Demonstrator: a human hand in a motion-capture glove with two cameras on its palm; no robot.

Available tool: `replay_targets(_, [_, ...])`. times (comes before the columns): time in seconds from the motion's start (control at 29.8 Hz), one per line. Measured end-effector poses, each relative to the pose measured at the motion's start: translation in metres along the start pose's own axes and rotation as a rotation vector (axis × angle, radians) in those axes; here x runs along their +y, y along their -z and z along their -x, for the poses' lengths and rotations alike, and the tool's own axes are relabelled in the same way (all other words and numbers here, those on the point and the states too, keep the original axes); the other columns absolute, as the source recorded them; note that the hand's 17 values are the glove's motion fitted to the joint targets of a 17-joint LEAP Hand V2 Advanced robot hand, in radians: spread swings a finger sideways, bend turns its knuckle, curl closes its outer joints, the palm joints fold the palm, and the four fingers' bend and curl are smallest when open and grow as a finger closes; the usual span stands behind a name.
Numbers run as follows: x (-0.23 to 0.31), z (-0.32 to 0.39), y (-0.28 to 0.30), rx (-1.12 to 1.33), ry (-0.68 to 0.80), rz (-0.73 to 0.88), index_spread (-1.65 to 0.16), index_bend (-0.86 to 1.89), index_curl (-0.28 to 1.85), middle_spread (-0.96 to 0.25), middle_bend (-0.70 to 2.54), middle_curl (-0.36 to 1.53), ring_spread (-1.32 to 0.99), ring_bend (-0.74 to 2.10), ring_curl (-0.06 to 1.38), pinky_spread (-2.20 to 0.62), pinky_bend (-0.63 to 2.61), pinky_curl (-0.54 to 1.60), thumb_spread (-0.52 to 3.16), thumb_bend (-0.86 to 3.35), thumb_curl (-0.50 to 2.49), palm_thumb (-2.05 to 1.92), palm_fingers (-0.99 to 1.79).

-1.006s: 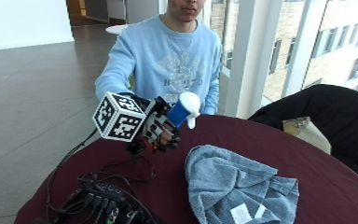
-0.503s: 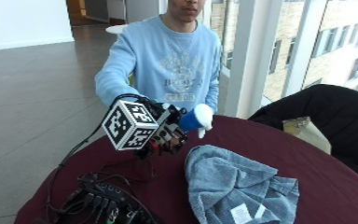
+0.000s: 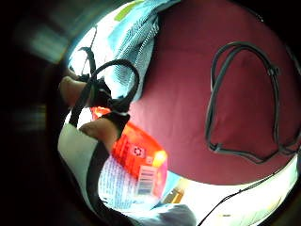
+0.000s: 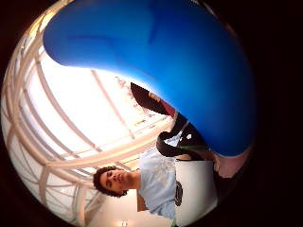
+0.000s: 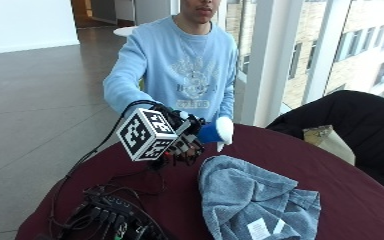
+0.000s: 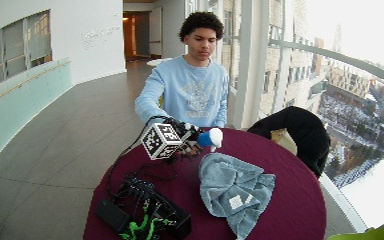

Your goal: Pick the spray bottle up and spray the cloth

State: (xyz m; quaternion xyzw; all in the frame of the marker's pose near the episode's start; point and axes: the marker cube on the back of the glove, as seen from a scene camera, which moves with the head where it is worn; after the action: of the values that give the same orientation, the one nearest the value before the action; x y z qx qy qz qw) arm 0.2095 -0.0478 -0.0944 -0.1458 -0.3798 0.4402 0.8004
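In the outside view my gloved right hand grips the spray bottle and holds it above the table, just off the near left edge of the cloth. The bottle's blue and white head points toward the cloth, a grey-blue towel lying rumpled on the dark red round table. The wide outside view shows the same: hand, bottle, cloth. The bottle's orange label lies against my palm, and its blue head fills the thumb side view.
A black box with a tangle of cables sits on the table's near left side. A loose black cable lies on the tabletop under the hand. A black chair with a tan bag stands beyond the far right edge.
My hand has carried the bottle rightward and slightly down, closer to the cloth, and the head has tipped over toward it. The cloth has not moved.
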Motion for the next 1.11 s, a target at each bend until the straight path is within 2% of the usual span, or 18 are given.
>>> replay_targets(1.11, [0.0021,0.0059,-0.0071,0.033,-0.035,0.051,-0.16,0.10,0.25,-0.06,0.35,0.48,0.00,0.52,0.40,0.17,0.31,0.37,0.92,-0.02,0.57,0.87,1.10])
